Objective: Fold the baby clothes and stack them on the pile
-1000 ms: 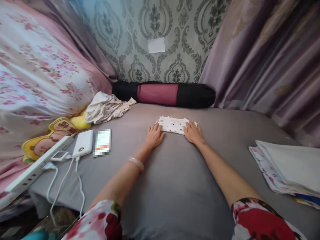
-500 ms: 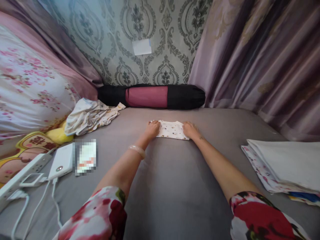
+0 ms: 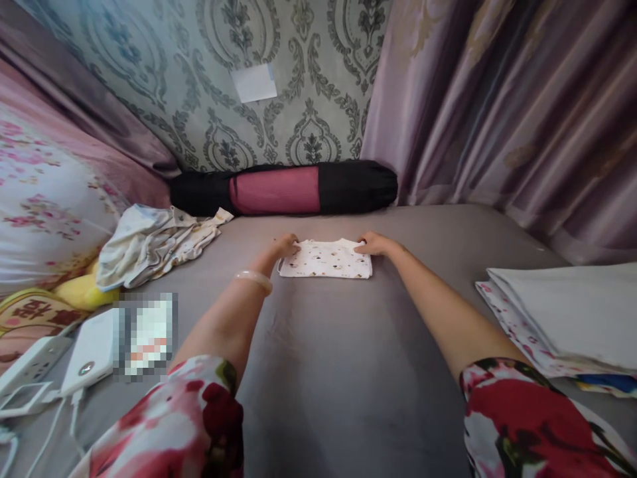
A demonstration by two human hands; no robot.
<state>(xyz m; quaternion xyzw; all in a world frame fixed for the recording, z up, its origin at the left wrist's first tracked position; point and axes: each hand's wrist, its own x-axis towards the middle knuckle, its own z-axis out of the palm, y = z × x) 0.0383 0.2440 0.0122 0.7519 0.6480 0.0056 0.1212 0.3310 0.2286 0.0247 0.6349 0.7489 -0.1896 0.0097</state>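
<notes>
A small white garment [image 3: 326,260] with a scattered print lies folded into a flat rectangle on the grey bed sheet [image 3: 343,372]. Its neckline edge faces away from me. My left hand [image 3: 286,245] pinches the far left corner between thumb and fingers, a pale bangle on that wrist. At the opposite far corner my right hand [image 3: 372,243] pinches the cloth with the thumb on top. The undersides of both grips are hidden.
Crumpled printed clothing [image 3: 154,242] lies at the left beside a yellow plush [image 3: 84,292]. Nearer are a white power bank [image 3: 94,348] and a power strip [image 3: 37,362] with cables. Folded cloths [image 3: 572,318] are stacked at right. A black-and-pink rolled bag [image 3: 279,190] lies along the wall.
My hands have shifted from the garment's sides to its far corners, and more of its printed face shows. The view has turned slightly to the right.
</notes>
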